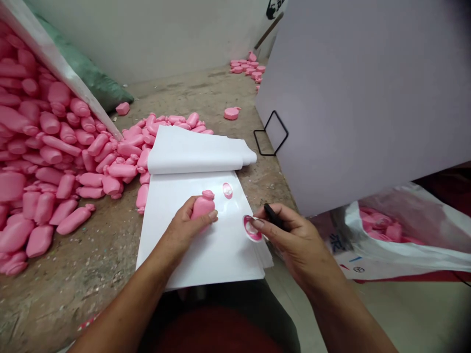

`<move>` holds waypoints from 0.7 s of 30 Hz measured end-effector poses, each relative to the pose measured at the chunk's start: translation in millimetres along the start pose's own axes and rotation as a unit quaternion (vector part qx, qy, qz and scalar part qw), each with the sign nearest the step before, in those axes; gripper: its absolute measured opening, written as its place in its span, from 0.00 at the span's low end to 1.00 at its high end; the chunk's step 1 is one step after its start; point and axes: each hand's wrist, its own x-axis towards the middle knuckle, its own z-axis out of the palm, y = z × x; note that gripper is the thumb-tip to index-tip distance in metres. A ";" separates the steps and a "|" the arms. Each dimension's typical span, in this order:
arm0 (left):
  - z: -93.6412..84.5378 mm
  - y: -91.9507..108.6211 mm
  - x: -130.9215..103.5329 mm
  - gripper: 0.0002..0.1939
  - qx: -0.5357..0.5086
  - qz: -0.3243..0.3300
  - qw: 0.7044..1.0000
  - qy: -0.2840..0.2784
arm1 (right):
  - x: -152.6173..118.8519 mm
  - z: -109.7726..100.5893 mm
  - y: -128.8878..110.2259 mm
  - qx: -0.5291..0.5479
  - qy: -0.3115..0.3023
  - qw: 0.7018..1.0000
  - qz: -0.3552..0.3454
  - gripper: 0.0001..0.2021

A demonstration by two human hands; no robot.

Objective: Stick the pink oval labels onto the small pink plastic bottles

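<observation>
A small pink bottle [203, 206] is gripped in my left hand [187, 220], its cap end pointing away from me. My right hand [290, 228] pinches an oval pink-and-white sticker [252, 229] at its upper right edge, and a black tool [274, 216] lies between its fingers. Both hands are over a stack of white sheets [213, 255] with the top ones folded back. Another oval sticker [227, 190] is on the sheet, just up and to the right of the bottle.
Pink bottles [47, 147] are heaped at the left and behind the sheets. A large pale board [349, 98] and black wire stand [271, 135] are at the right. Below the board sits a white bag [423, 260] holding pink items. More bottles [248, 67] lie by the wall.
</observation>
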 end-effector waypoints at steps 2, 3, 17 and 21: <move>5.2 0.4 -15.1 0.23 -0.100 -0.028 0.995 -0.013 | -5.0 13.3 -0.8 0.004 0.000 1.000 -0.004 0.14; 7.3 -0.5 -22.7 0.23 -0.150 -0.042 0.988 -0.018 | -8.1 20.3 -1.5 0.018 -0.006 1.000 0.001 0.16; 5.7 -17.1 -54.2 0.22 -0.339 -0.055 0.939 0.031 | -22.3 63.8 -0.7 0.030 -0.053 0.998 0.004 0.19; -2.2 -13.2 -59.2 0.27 -0.256 -0.019 0.965 0.044 | -23.8 61.1 -3.3 0.018 -0.085 0.996 0.009 0.22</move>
